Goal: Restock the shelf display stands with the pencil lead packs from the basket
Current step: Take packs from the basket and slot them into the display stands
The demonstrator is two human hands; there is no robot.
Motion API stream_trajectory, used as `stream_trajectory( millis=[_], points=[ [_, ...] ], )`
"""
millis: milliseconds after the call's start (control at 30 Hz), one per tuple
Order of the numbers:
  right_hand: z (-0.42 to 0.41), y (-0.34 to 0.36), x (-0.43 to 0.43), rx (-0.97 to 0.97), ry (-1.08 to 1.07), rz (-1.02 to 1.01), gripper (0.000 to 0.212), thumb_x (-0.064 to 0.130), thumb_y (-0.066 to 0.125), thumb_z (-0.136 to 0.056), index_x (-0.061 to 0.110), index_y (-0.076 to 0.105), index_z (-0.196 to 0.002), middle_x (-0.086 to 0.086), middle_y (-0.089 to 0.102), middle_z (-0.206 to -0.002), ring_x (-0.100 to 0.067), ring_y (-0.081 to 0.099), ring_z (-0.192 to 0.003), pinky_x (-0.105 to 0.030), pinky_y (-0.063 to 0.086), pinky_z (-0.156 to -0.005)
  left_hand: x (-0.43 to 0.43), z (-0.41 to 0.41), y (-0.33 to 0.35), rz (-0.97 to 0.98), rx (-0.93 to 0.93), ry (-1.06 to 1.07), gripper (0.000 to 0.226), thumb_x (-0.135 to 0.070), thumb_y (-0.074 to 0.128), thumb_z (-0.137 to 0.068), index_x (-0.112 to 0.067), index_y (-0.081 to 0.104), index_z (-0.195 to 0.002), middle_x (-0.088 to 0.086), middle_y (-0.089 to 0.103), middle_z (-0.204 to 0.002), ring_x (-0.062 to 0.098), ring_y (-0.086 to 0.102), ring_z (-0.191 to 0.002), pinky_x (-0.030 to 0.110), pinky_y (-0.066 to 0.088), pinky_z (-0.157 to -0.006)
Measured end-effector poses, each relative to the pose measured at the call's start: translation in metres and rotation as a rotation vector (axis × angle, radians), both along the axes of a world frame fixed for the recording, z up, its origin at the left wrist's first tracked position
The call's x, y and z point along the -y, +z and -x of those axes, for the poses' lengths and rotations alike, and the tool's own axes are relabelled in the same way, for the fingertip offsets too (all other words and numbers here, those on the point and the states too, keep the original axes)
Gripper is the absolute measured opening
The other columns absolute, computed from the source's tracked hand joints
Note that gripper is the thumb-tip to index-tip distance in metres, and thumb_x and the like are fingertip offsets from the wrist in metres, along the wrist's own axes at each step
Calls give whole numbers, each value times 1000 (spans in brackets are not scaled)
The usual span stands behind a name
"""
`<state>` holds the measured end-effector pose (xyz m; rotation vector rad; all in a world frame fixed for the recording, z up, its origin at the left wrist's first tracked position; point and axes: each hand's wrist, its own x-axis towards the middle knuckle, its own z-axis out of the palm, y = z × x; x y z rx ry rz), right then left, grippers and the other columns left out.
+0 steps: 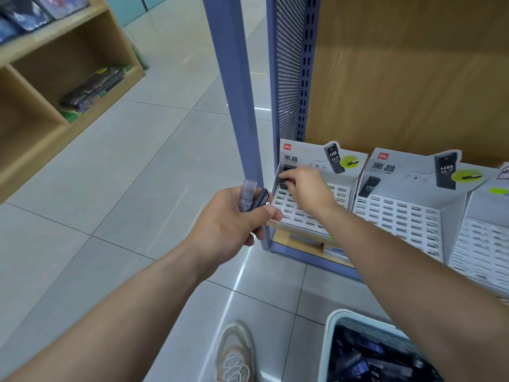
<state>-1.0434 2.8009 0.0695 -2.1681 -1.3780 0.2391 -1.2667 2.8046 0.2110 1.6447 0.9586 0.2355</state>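
Note:
My left hand (pixel 234 219) grips a few dark pencil lead packs (pixel 252 198), held just left of the shelf's blue post. My right hand (pixel 305 186) reaches over the leftmost white display stand (pixel 308 213) and pinches a black lead pack (pixel 285 179) at its top-left slot. A second white stand (pixel 399 216) to the right has one black pack (pixel 369 186) in its top-left slot. A pale blue basket (pixel 330 343) at the bottom right holds several dark packs (pixel 369 359).
A third stand (pixel 484 244) sits at the far right edge. The blue shelf post (pixel 237 92) and perforated side panel (pixel 289 64) rise above the stands. A wooden shelving unit (pixel 55 86) with goods stands on the left. My shoe (pixel 237 351) is on the tiled floor.

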Motion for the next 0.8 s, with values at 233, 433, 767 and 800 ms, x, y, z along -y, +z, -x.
stream_trajectory(
  millis=[233, 433, 767, 800],
  points=[
    [2, 58, 18, -122, 99, 62, 24, 23, 60, -98, 18, 74, -117, 1, 74, -107, -15, 66, -98, -29, 50, -87, 4, -8, 10, 104, 93, -5, 7, -20, 67, -97, -16, 69, -102, -1, 79, -92, 13, 57, -54, 18, 47, -47],
    [23, 140, 84, -761, 264, -44, 19, 23, 58, -101, 13, 74, -96, -5, 75, -80, -16, 71, -70, -26, 59, -66, 12, -12, 13, 30, 60, -66, 19, -23, 74, -92, -12, 64, -105, -3, 73, -69, 6, 55, -46, 14, 40, -42],
    [41, 142, 129, -818, 154, -22, 22, 27, 74, -90, 13, 59, -84, -9, 71, -65, -15, 64, -53, -23, 49, -50, 38, -26, 9, -19, -7, -230, 29, -26, 75, -92, -15, 56, -111, -15, 66, -60, 5, 61, -52, 14, 40, -41],
    [39, 143, 130, -821, 146, 6, 22, 27, 75, -90, 12, 59, -86, -10, 71, -67, -15, 65, -55, -23, 50, -51, 39, -27, 8, -31, -15, -240, 28, -27, 75, -91, -17, 56, -109, -15, 67, -61, 5, 62, -53, 14, 40, -41]
  ],
)
